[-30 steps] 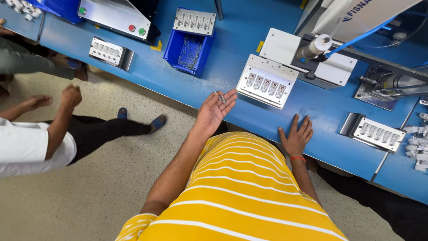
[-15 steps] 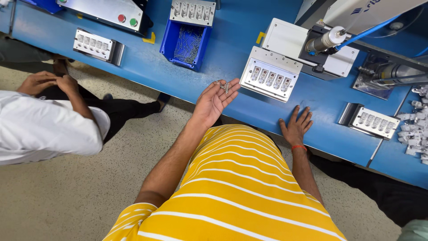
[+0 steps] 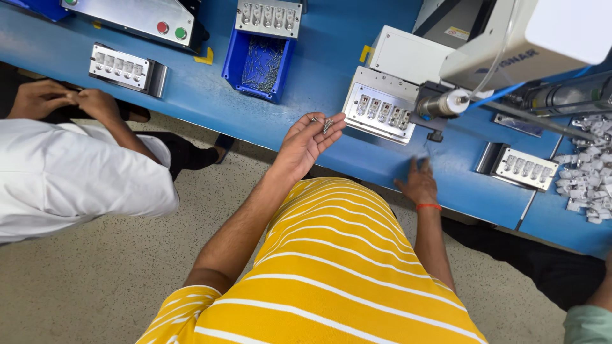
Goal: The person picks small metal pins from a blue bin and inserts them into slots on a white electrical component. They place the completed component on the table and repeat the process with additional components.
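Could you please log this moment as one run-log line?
left hand: palm up, holding small screws | right hand: flat on blue bench | metal fixture: ahead

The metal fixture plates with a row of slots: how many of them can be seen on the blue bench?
4. One plate at far left, one resting on the blue bin, one ahead of the left hand, one at right beside the white parts. Others may lie outside the view.

A small rectangular warning label, yellow and red on white, sits on the pale machine housing well beyond the left hand, up and to its right. Dark printed lettering marks the white machine head above the right hand.
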